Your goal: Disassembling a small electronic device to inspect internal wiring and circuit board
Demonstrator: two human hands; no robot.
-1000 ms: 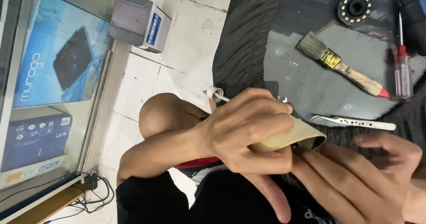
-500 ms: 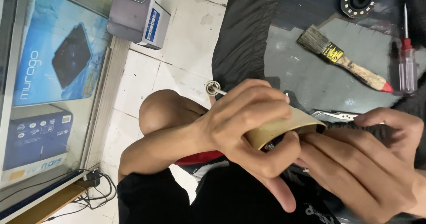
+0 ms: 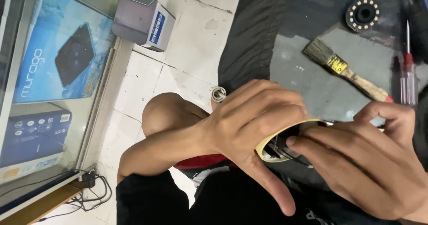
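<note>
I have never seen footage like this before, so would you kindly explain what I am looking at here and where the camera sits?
There is no machine here: the camera is worn on a person's head and looks down at their own two bare hands. The left hand grips a pale yellowish roll of tape, and the right hand presses its fingers against the roll's edge. Beyond the hands, on a dark mat spread over a white tiled floor, lie a paintbrush with a wooden handle, a red-handled screwdriver and a black ring of small lights. A small grey box stands on the tiles beside a glass cabinet.
</note>
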